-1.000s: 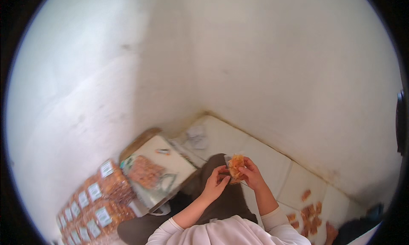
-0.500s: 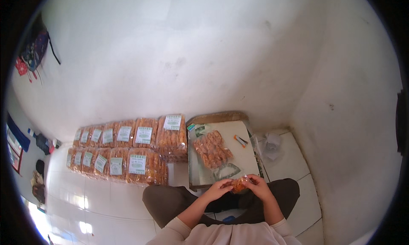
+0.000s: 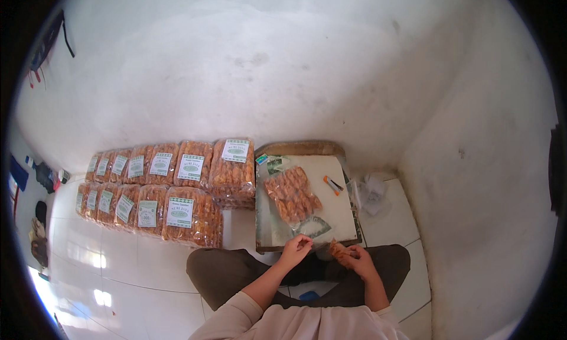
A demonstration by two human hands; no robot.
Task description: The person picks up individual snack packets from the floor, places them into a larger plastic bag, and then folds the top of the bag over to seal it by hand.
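Note:
Over my lap, my right hand (image 3: 358, 262) is closed around a small orange-brown snack packet (image 3: 338, 249). To its left, at the near edge of a low white-topped table (image 3: 339, 216), my left hand (image 3: 295, 251) is apart from the packet. Its fingers are curled and pressed together; whatever they may hold is too small to make out. On the table, just beyond my hands, lies a clear plastic bag of orange-brown snacks (image 3: 290, 195), with a green-and-white label (image 3: 314, 226) at its near end.
Labelled snack packs (image 3: 192, 216) stand in two long rows on the tiled floor left of the table. An orange-and-black stick-like item (image 3: 333, 185) lies on the tabletop. Crumpled clear plastic (image 3: 372, 195) sits to the table's right. A white wall (image 3: 254, 68) rises behind.
Both hands were together on the small snack packet. Now my left hand has let go and moved left, while my right hand keeps the packet. The whole view has shifted slightly.

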